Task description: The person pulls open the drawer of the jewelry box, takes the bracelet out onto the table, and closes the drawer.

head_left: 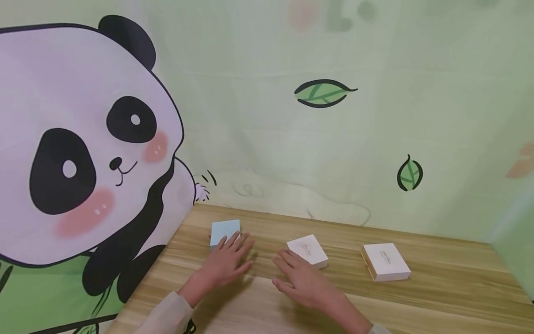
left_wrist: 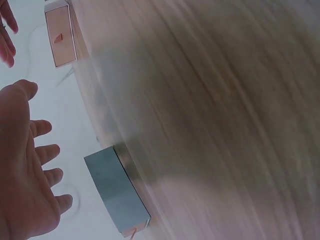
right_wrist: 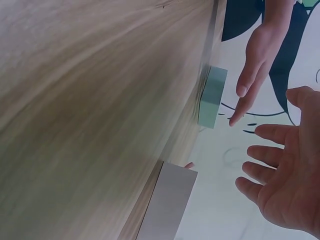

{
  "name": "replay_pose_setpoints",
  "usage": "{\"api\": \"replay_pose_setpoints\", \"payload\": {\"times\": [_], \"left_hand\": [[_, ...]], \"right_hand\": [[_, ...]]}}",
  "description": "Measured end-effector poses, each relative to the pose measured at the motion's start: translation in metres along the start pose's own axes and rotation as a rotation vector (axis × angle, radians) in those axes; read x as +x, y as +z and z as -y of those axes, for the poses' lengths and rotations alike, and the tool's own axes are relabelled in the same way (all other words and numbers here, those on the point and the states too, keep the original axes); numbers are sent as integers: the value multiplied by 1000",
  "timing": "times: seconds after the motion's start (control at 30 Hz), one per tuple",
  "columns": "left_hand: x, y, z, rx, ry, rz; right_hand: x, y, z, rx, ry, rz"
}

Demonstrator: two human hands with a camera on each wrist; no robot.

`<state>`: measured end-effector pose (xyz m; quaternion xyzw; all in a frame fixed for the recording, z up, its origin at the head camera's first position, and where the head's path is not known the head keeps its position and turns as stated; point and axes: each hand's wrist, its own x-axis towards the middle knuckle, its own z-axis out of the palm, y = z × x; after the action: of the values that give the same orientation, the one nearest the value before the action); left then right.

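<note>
A light blue box (head_left: 224, 230) lies at the left of the wooden table, its near right corner hidden by my left hand (head_left: 225, 262). That hand hovers palm down with fingers spread, apart from the box (left_wrist: 117, 190) in the left wrist view. My right hand (head_left: 304, 280) hangs over the table with its fingers straight, just in front of a white box (head_left: 310, 250) with small printed lettering. In the right wrist view a gap shows between this hand (right_wrist: 290, 170) and the white box (right_wrist: 167, 202). Neither hand holds anything.
Farther right on the table (head_left: 450, 278) lies a second white box (head_left: 388, 262) with similar lettering. Behind the table hangs a pale green backdrop (head_left: 258, 116) printed with leaves and a large panda (head_left: 83, 93). The table's left edge runs beside the panda.
</note>
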<state>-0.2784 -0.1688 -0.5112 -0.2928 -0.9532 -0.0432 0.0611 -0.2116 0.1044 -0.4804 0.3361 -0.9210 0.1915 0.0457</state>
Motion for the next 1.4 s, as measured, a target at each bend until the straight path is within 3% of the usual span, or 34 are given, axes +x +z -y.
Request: {"api": "replay_pose_setpoints", "payload": {"times": [0.3, 0.63, 0.9, 1.0, 1.27, 1.4], "left_hand": [[7, -4, 6, -2, -23, 8], [12, -1, 8, -15, -44, 17], [23, -7, 15, -48, -103, 6], [25, -5, 19, -84, -114, 9], [21, 11, 29, -120, -149, -60], [21, 10, 27, -137, -153, -29]], "right_hand": [[7, -3, -1, -19, 3, 23], [8, -3, 0, 34, 33, 58], [13, -8, -1, -4, 19, 29], [15, -8, -3, 4, 22, 32], [22, -5, -1, 40, 22, 36], [24, -2, 1, 48, 38, 70]]}}
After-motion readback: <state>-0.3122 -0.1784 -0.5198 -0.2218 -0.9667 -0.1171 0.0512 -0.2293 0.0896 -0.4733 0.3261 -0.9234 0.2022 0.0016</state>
